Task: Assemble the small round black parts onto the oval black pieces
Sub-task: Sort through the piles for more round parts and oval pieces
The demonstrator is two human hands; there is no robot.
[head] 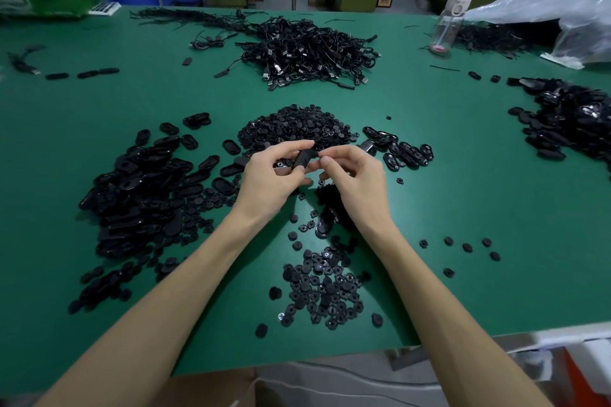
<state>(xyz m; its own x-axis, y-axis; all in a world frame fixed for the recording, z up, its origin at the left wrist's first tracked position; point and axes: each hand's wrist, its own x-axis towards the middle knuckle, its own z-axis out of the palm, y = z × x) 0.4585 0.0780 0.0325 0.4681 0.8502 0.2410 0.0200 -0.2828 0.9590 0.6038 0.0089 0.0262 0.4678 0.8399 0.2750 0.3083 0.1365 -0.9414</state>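
You are holding one oval black piece [302, 158] in the air over the middle of the desk [463, 182]. Your left hand [274, 175] is gripping it from the side, while your right hand [353, 175] is pinching at its other end with thumb and forefinger. You are probably seating a round part now. The next move calls for a square, firm press until it sits flush. Your fingers are hiding whether a part is actually between them, and I cannot make out the socket. Small round parts [297, 125] are heaped just beyond your hands, and loose oval pieces [142, 182] are lying toward the left edge.
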